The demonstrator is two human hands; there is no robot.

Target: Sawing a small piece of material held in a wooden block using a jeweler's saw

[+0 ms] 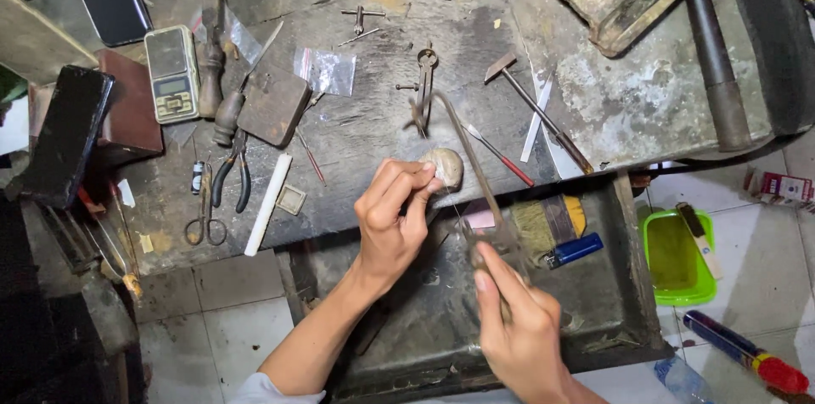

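My left hand [392,216] pinches a small pale rounded piece [446,165] against the front edge of the worn workbench [390,107]. My right hand [519,326] grips the handle of a thin metal frame saw [472,165]. Its frame rises up past the pale piece toward the bench top, and its fine blade runs close beside the piece. Both hands are over an open dark metal drawer [624,281] under the bench.
The bench carries a small hammer [536,111], dividers [424,81], pliers [231,173], scissors [204,216], a pocket scale [172,73], plastic bags and a white rod [268,204]. The drawer holds a brush [543,221] and a blue lighter [574,249]. A green tray [679,255] sits on the floor tiles.
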